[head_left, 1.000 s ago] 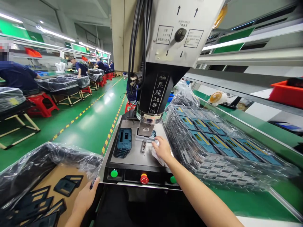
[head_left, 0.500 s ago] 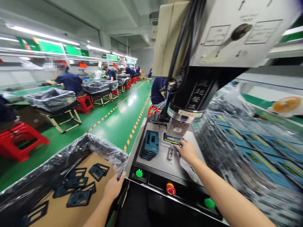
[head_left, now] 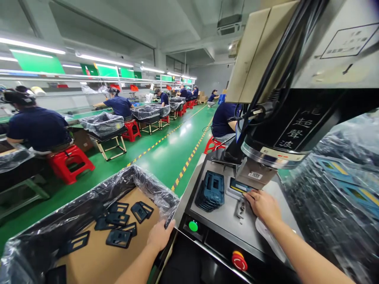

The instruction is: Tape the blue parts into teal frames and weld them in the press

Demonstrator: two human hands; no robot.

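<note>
My right hand (head_left: 265,207) is closed at the near edge of a dark teal plastic panel (head_left: 239,186), fingertips pinched on it. The panel sits in a pale fixture below the metal head (head_left: 254,173) of an ultrasonic welding machine. Just left of it stands a stack of similar panels (head_left: 213,187) with rectangular cutouts. A small metal block (head_left: 241,209) lies in front of the fixture. At the lower middle, my left hand (head_left: 160,236) is closed over the right rim of a plastic-lined bin (head_left: 100,188). Several loose dark panels (head_left: 118,238) lie on cardboard inside.
The machine front carries a green button (head_left: 193,226) and a red emergency stop (head_left: 239,260). Bagged teal panels (head_left: 337,167) are piled at right. Co-workers sit on red stools (head_left: 71,161) along a bench at left; another person (head_left: 223,120) sits behind the machine.
The view has swung left, so the machine and both hands appear further right. Both hands keep about the same places, right at the panel and left at the bin rim.
</note>
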